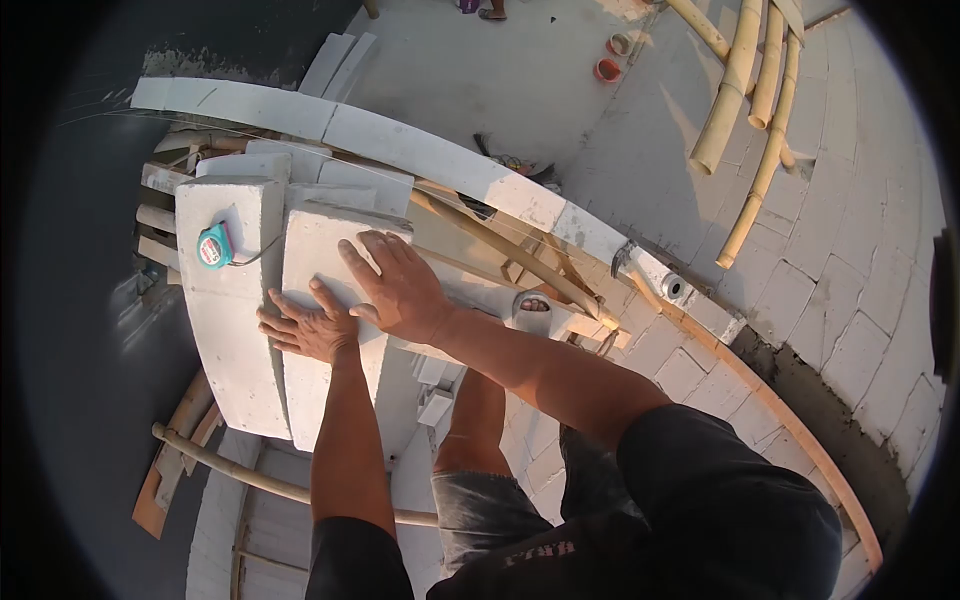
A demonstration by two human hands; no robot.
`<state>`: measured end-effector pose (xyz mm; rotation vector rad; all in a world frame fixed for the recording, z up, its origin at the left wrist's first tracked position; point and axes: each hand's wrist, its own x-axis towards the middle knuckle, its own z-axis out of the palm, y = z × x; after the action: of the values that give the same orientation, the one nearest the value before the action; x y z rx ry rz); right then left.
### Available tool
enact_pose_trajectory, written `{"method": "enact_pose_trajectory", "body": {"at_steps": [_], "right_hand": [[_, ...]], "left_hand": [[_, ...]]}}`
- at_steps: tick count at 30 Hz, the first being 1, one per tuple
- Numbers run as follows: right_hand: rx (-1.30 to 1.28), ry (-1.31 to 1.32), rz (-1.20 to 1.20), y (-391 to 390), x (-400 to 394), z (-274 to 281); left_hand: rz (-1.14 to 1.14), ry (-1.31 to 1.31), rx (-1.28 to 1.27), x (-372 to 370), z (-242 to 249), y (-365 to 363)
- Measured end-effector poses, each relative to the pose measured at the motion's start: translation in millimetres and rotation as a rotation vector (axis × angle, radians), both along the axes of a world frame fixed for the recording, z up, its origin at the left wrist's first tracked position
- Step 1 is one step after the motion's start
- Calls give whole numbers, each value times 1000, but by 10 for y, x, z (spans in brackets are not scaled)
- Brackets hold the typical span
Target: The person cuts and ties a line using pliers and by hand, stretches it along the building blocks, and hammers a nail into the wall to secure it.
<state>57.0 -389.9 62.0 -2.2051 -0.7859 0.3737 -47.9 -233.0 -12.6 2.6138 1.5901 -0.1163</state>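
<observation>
Two long white blocks lie side by side below me. My left hand rests with spread fingers on the right block, its fingertips reaching the seam with the left block. Higher on the right block lies my right hand, fingers apart and palm down, its thumb close to my left hand. Neither hand grips anything. A teal tape measure sits on the left block, with a dark strap or cord running from it toward the seam.
A curved course of white blocks crosses beyond the stack, with a roll on it. Bamboo poles stand at the upper right. Red buckets and a person's foot show farther off. Wooden scaffolding lies beneath.
</observation>
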Motion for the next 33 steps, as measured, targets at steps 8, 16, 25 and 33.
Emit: {"method": "enact_pose_trajectory", "body": {"at_steps": [8,16,25,33], "right_hand": [[-780,629,-306,-3006,-1154,-1002],[-898,477,-915,-4543,-1279,-1902],[-940,-45,-975,-5266,-994,-2690],[-851,-88,-968,-5417,-1108,-2810]], "left_hand": [[-60,-31,134,-93,-199,76],[-49,29,212,-186,-335,248],[-68,94,191,-98,-223,309],[-863,-88,209,299,-83,-403]]}}
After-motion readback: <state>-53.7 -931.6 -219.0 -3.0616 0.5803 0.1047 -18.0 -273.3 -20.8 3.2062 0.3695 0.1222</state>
